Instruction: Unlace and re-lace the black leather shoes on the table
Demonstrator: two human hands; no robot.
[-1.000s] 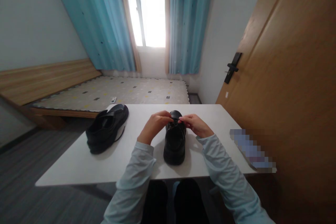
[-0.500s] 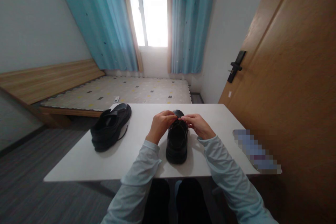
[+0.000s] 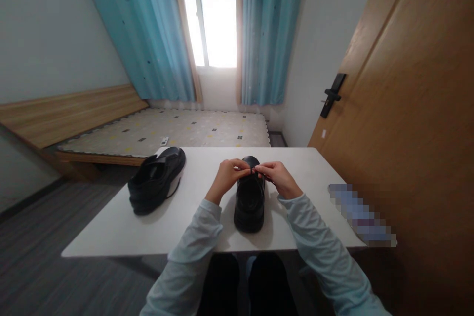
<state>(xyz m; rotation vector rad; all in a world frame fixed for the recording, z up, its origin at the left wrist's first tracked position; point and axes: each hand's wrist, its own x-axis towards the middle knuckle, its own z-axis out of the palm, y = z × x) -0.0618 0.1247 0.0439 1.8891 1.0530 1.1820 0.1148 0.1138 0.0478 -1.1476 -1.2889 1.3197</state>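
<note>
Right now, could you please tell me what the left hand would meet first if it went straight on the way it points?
The left hand would probably meet the right hand over the shoe first; depth is unclear, so it might brush the shoe before that.

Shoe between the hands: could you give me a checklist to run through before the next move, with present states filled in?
1. Shoe between the hands sole-down on the white table: ok, toe pointing away from the person.
2. Left hand at the lacing: ok, fingertips over the shoe's front.
3. Right hand at the lacing: ok, opposite the left.
4. Lace gripped firmly: cannot tell, too small and dark.
5. Other shoe clear of both hands: ok, standing apart on the left.
6. Other shoe's lace tucked away: not ok, a strand sticks out beside it.
</note>
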